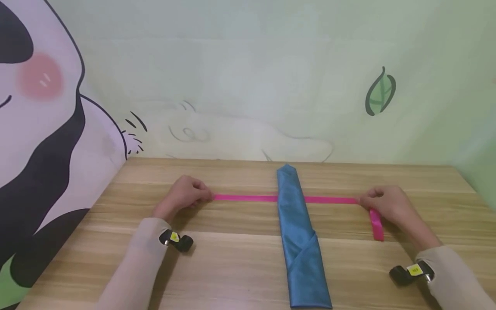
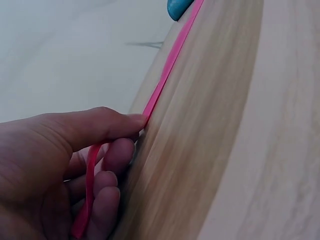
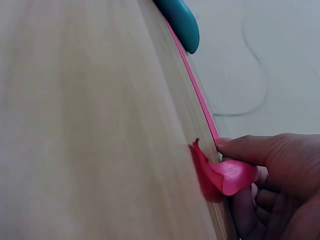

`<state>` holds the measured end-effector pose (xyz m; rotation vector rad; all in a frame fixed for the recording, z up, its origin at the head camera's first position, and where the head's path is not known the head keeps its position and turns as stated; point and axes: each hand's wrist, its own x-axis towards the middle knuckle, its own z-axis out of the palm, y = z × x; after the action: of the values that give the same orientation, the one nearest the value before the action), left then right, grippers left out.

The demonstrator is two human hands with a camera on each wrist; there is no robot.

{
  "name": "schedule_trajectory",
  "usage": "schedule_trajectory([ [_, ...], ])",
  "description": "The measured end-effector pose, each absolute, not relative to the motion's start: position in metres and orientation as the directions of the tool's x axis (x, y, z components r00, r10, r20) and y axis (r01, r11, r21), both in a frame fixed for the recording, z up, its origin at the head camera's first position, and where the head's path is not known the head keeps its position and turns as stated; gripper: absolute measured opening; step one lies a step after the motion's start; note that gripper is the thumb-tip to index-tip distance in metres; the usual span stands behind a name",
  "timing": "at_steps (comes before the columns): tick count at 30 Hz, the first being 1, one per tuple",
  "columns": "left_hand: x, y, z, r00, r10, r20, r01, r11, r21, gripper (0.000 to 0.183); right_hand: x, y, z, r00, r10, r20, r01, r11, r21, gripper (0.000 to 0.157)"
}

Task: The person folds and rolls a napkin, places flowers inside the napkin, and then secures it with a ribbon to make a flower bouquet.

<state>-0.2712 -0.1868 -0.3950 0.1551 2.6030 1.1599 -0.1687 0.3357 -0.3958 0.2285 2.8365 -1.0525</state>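
Observation:
A folded blue satin cloth lies lengthwise on the table, narrow at its far end and wider toward the near edge. Under its upper part runs a pink ribbon, stretched out straight to both sides. On the left, my left hand pinches the ribbon between thumb and forefinger; in the left wrist view its loose tail hangs over the fingers. My right hand pinches the other side, and a short ribbon end droops below it onto the wood. The cloth hides the ribbon's middle.
The wood-grain table meets a pale green wall at its back edge. A panda painting covers the left wall, and a painted leaf is at the right. Small black cameras are strapped at both wrists.

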Motion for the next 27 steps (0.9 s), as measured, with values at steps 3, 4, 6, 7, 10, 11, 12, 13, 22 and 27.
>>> schedule_trajectory([
  [3, -0.271, -0.186, -0.394, -0.949, 0.226, -0.22, -0.009, 0.679, 0.734, 0.016, -0.166, 0.338, -0.395, -0.984, 0.093, -0.154, 0.171, 0.754, -0.634, 0.038],
  [4, -0.271, -0.186, -0.394, -0.948, 0.226, -0.222, -0.01, 0.681, 0.733, 0.016, -0.165, 0.338, -0.395, -0.983, 0.09, -0.161, 0.173, 0.754, -0.634, 0.038],
  [6, -0.271, -0.185, -0.393, -0.946, 0.228, -0.231, -0.015, 0.681, 0.732, 0.016, -0.163, 0.339, -0.395, -0.98, 0.086, -0.177, 0.181, 0.75, -0.636, 0.037],
  [7, -0.271, -0.185, -0.393, -0.944, 0.229, -0.237, -0.019, 0.681, 0.732, 0.015, -0.162, 0.34, -0.395, -0.979, 0.082, -0.185, 0.183, 0.75, -0.636, 0.036],
  [10, -0.269, -0.186, -0.392, -0.935, 0.245, -0.256, -0.024, 0.677, 0.736, 0.014, -0.16, 0.34, -0.394, -0.978, 0.073, -0.197, 0.184, 0.753, -0.632, 0.033],
  [11, -0.269, -0.186, -0.392, -0.931, 0.256, -0.26, -0.021, 0.676, 0.737, 0.014, -0.159, 0.34, -0.394, -0.978, 0.07, -0.195, 0.18, 0.755, -0.631, 0.033],
  [12, -0.268, -0.187, -0.392, -0.927, 0.265, -0.266, -0.018, 0.676, 0.737, 0.014, -0.159, 0.34, -0.394, -0.979, 0.066, -0.195, 0.176, 0.758, -0.628, 0.033],
  [13, -0.268, -0.188, -0.391, -0.923, 0.274, -0.271, -0.015, 0.678, 0.735, 0.014, -0.158, 0.341, -0.393, -0.979, 0.062, -0.194, 0.172, 0.762, -0.624, 0.034],
  [22, -0.264, -0.196, -0.386, -0.898, 0.327, -0.295, 0.017, 0.695, 0.718, 0.015, -0.159, 0.336, -0.389, -0.981, 0.001, -0.196, 0.121, 0.79, -0.601, 0.026],
  [27, -0.263, -0.199, -0.383, -0.877, 0.363, -0.315, 0.025, 0.69, 0.724, 0.012, -0.159, 0.335, -0.389, -0.981, -0.016, -0.195, 0.104, 0.802, -0.589, 0.025],
])
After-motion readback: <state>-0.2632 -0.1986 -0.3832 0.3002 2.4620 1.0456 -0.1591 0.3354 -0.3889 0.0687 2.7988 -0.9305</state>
